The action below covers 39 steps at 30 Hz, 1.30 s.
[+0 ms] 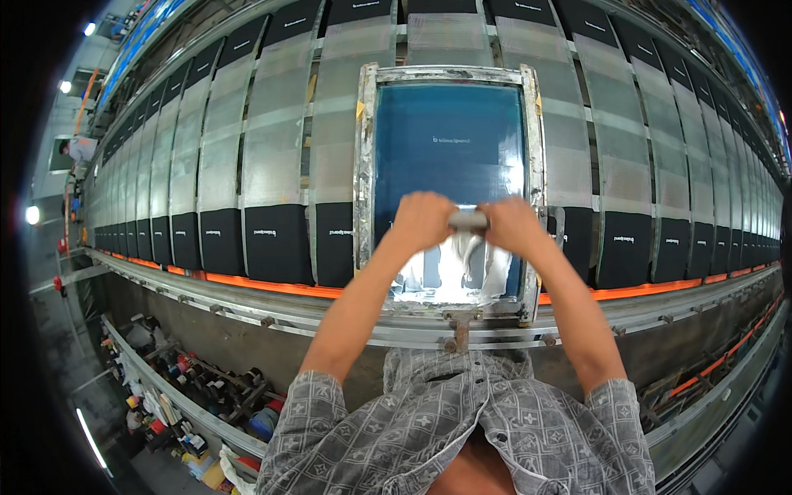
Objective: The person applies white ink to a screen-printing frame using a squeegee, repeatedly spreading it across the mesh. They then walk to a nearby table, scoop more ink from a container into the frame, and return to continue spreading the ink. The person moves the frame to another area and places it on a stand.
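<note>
A metal-framed printing screen (530, 148) with blue mesh (445, 153) and small white lettering lies over the row of boards in front of me. My left hand (422, 221) and my right hand (509, 223) are both closed round a squeegee handle (469, 219) above the lower half of the mesh, one at each side of it. White, glossy material (458, 272) covers part of the mesh below the handle, near the frame's bottom edge. The squeegee's blade cannot be made out clearly.
Long boards (214, 140) carrying dark printed fabric pieces (272, 247) run left and right. A metal rail (206, 301) with an orange strip borders their near edge. A lower shelf (190, 379) holds several containers and tools. Another person (80, 149) is at the far left.
</note>
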{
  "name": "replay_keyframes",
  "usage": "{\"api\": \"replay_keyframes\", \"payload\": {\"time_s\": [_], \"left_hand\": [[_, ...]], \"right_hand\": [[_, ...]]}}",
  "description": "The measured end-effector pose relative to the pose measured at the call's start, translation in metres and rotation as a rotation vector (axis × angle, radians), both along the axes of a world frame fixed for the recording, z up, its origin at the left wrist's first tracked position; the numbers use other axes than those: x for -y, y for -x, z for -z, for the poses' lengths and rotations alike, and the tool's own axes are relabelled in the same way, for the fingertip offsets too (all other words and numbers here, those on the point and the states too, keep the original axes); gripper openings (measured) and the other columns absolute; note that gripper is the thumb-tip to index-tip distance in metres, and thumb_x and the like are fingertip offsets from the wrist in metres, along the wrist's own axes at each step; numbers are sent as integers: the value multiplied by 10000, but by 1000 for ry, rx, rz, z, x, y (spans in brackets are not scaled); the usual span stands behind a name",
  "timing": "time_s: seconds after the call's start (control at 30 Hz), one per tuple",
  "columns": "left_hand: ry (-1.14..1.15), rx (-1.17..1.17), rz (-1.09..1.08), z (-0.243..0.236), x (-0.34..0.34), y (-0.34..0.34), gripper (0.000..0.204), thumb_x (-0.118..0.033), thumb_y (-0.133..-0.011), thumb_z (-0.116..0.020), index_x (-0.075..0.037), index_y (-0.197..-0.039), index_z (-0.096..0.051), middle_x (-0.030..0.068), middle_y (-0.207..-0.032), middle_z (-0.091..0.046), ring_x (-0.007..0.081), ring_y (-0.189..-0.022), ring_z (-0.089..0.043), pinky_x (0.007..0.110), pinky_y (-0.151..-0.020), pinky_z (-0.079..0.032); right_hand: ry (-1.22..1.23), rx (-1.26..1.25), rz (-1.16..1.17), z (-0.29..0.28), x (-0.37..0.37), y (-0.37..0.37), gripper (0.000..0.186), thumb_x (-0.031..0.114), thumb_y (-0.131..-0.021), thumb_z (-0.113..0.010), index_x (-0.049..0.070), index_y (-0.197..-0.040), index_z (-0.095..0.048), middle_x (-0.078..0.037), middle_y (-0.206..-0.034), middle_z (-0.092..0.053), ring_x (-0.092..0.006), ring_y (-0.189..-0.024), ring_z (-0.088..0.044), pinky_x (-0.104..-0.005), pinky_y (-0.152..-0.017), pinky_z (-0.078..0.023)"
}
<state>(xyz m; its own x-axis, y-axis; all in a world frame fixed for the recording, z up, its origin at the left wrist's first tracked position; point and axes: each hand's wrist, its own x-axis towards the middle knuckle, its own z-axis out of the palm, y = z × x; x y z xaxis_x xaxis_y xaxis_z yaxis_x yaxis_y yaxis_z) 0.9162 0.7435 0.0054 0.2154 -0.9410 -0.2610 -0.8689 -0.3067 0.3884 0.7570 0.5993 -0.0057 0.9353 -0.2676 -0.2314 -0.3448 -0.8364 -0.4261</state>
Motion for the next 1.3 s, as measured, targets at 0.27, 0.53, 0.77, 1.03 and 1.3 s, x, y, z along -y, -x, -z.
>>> {"api": "replay_keyframes", "payload": {"time_s": [0.27,0.53,0.77,1.03,1.3], "left_hand": [[-17,-2,-31,10,19,-15,230,-302,-730,-842,-179,-910,-768,79,-863,-744,310,-817,-723,449,-737,-574],[-63,-103,46,5,-71,56,267,-316,-725,-844,-182,-939,-757,30,-868,-715,287,-831,-706,435,-738,-558],[105,38,-38,3,4,-14,258,-275,-721,-836,-152,-939,-772,53,-917,-732,310,-847,-690,448,-749,-548],[570,162,-26,17,-126,105,352,8,-784,-662,-125,-1105,-720,54,-1048,-722,227,-825,-674,359,-686,-531],[321,207,-112,-8,-232,-2,425,-41,-588,-779,-142,-997,-730,-19,-1011,-706,219,-910,-611,380,-798,-443]], "right_hand": [[-78,-57,48,1,18,-22,184,276,-789,-785,147,-911,-736,-126,-803,-733,-350,-802,-715,-479,-742,-553],[-434,-75,22,-20,-43,71,442,454,-804,-795,124,-1095,-750,-143,-878,-720,-372,-937,-681,-467,-910,-506],[-173,394,1040,50,42,98,322,337,-956,-658,51,-1103,-678,-190,-1001,-703,-382,-926,-648,-449,-822,-499],[-334,515,1071,25,42,89,266,291,-969,-655,26,-951,-663,-98,-657,-595,-173,-608,-522,-363,-613,-434],[-446,713,976,65,-72,-11,254,264,-990,-642,12,-959,-649,-84,-770,-632,-165,-707,-557,-341,-681,-462]]}}
